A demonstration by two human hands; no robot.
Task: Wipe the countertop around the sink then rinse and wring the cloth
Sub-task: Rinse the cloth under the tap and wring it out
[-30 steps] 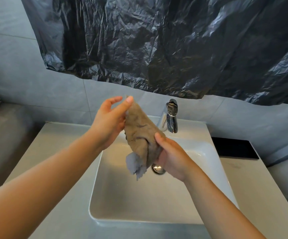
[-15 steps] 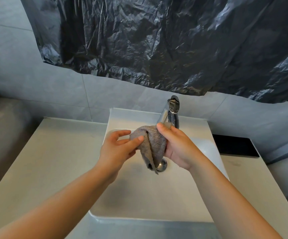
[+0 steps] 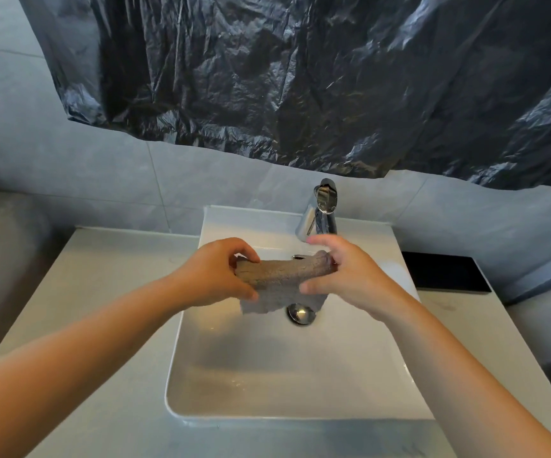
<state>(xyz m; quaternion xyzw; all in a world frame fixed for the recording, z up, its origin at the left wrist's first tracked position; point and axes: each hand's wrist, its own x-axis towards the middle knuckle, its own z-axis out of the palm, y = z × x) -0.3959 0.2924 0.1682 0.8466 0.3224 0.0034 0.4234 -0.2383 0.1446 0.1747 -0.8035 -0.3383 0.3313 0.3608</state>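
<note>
A grey-brown cloth [image 3: 282, 279] is stretched sideways into a roll above the back half of the white sink [image 3: 300, 368]. My left hand [image 3: 214, 272] grips its left end and my right hand [image 3: 346, 276] grips its right end. A loose flap of the cloth hangs below the roll, just above the chrome drain [image 3: 301, 314]. The chrome faucet [image 3: 323, 209] stands right behind my right hand; I see no water running from it. The pale countertop [image 3: 109, 292] runs to the left and right of the sink.
A black rectangular object [image 3: 445, 272] lies on the counter to the right of the sink. Crumpled black plastic sheeting [image 3: 300, 77] covers the wall above the grey tiles. A dark surface [image 3: 6, 259] sits left of the counter.
The cloth went from hanging upright between my hands to lying sideways as a roll. My hands moved apart to its two ends and dropped lower over the basin.
</note>
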